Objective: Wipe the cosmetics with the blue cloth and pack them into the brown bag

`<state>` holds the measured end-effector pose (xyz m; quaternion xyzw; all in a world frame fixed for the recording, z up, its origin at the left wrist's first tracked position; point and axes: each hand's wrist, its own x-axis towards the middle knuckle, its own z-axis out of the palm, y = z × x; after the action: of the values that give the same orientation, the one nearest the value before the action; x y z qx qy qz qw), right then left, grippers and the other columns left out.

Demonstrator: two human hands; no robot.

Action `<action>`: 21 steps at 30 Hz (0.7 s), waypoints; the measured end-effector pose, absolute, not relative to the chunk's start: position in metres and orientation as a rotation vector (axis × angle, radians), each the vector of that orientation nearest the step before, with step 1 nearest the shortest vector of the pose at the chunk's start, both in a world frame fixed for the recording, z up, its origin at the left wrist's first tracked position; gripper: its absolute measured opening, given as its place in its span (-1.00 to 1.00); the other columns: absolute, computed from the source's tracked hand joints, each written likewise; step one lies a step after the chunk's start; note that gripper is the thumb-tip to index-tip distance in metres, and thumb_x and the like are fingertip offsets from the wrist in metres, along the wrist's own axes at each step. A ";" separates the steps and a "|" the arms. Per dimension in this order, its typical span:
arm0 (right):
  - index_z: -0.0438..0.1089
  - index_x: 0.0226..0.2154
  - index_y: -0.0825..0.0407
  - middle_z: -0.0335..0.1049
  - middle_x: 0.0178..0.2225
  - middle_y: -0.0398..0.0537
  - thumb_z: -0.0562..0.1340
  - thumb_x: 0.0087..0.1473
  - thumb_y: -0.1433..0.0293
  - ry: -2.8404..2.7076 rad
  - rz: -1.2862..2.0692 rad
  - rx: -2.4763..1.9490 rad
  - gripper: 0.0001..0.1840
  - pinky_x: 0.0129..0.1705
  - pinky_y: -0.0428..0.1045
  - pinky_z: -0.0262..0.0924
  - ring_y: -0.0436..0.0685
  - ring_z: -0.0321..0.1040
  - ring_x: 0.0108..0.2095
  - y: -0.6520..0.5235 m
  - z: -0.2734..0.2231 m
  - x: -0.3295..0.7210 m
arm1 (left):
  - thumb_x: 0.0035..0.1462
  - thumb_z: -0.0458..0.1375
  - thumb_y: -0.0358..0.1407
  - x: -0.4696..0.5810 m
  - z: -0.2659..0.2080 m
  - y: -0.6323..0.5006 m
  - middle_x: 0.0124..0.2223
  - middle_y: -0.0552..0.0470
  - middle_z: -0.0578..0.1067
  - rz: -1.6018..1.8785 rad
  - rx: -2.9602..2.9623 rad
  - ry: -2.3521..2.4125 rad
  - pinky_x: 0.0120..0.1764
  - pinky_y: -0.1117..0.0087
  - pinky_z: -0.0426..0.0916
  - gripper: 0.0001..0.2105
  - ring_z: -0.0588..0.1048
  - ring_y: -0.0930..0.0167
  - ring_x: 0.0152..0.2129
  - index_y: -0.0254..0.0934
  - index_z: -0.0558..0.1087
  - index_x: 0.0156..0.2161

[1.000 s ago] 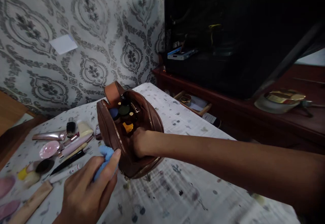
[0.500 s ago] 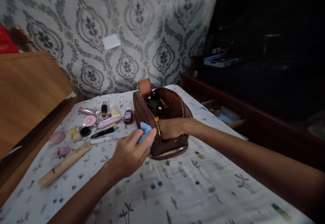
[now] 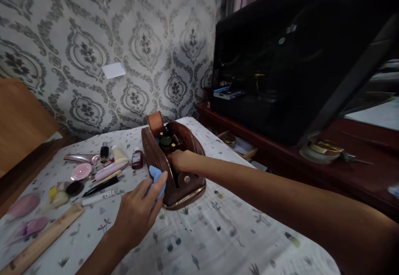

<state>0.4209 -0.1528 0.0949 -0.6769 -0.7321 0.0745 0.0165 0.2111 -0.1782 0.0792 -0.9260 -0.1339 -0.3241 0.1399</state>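
Note:
A brown toiletry bag point(image 3: 156, 154) stands unzipped on the patterned sheet, its tan strap point(image 3: 156, 122) at the back. My left hand point(image 3: 139, 208) is closed on a small blue cloth point(image 3: 158, 179), held against the near left side of the bag. Through the bag's opening reaches my right hand point(image 3: 181, 160), its fingers hidden inside, so I cannot see whether it grips anything. Beyond that hand, dark containers with gold parts point(image 3: 166, 141) show in the bag.
Left of the bag lie a small dark red bottle point(image 3: 137, 159), a cream tube point(image 3: 119, 154), a pink dish point(image 3: 81, 171), a black pen point(image 3: 101, 186) and a long beige tube point(image 3: 46, 237). A dark red cabinet point(image 3: 268, 142) with a black screen point(image 3: 268, 67) borders the right.
The view has swung right, so the bag and the cosmetics appear farther left. My right hand has shifted deeper toward the back of the bag. The blue cloth stays in my left hand.

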 end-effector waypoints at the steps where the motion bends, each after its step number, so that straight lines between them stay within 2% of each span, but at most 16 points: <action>1: 0.34 0.04 0.05 0.34 0.05 0.05 0.21 0.25 0.25 -2.304 0.232 -2.102 -0.64 -0.04 0.15 0.36 0.19 0.38 -0.04 -0.151 0.093 0.420 | 0.38 -0.11 -0.29 0.212 0.080 -0.178 -0.25 -0.04 0.52 -0.935 -2.673 -0.386 -0.46 0.47 0.33 -0.64 0.54 0.41 -0.40 -0.28 0.24 0.21; 4: 0.40 -0.02 0.07 0.41 -0.02 0.06 0.24 0.22 0.28 -2.397 0.261 -2.116 -0.69 -0.07 0.12 0.37 0.17 0.42 -0.08 -0.146 0.090 0.415 | 0.38 -0.11 -0.31 0.212 0.081 -0.178 -0.29 -0.02 0.51 -0.931 -2.666 -0.386 -0.46 0.46 0.34 -0.65 0.54 0.41 -0.43 -0.29 0.24 0.21; 9: 0.57 -0.36 0.10 0.57 -0.31 0.14 0.36 -0.05 0.50 -2.451 0.255 -2.148 -0.89 -0.19 0.00 0.39 0.27 0.52 -0.17 -0.145 0.094 0.408 | 0.37 -0.09 -0.31 0.211 0.081 -0.178 -0.26 -0.05 0.52 -0.938 -2.658 -0.388 -0.46 0.47 0.35 -0.64 0.55 0.40 -0.41 -0.30 0.24 0.22; 14: 0.58 -0.33 0.10 0.59 -0.32 0.13 0.33 -0.10 0.58 -2.424 0.292 -2.113 -0.79 -0.24 -0.04 0.36 0.24 0.54 -0.23 -0.157 0.108 0.412 | 0.35 -0.05 -0.32 0.210 0.078 -0.177 -0.24 -0.07 0.53 -0.962 -2.675 -0.385 -0.45 0.48 0.37 -0.59 0.56 0.39 -0.40 -0.26 0.19 0.27; 19: 0.56 -0.20 0.13 0.58 -0.25 0.06 0.23 0.03 0.59 -2.483 0.463 -1.892 -0.73 -0.31 -0.13 0.26 0.10 0.51 -0.28 -0.175 0.140 0.424 | 0.34 -0.02 -0.32 0.208 0.079 -0.175 -0.26 -0.06 0.53 -0.949 -2.695 -0.365 -0.40 0.47 0.39 -0.53 0.56 0.38 -0.41 -0.21 0.12 0.32; 21: 0.54 -0.21 0.15 0.57 -0.24 0.05 0.15 0.10 0.61 -2.437 0.436 -1.757 -0.72 -0.29 -0.13 0.22 0.08 0.48 -0.27 -0.187 0.152 0.427 | 0.34 -0.01 -0.32 0.207 0.080 -0.174 -0.26 -0.06 0.53 -0.944 -2.708 -0.362 -0.39 0.46 0.40 -0.52 0.56 0.38 -0.40 -0.19 0.11 0.33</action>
<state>0.4271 -0.1869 0.1516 -0.5780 -0.8016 0.1433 0.0528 0.2069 -0.1739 0.0801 -0.9295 -0.1242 -0.3239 0.1253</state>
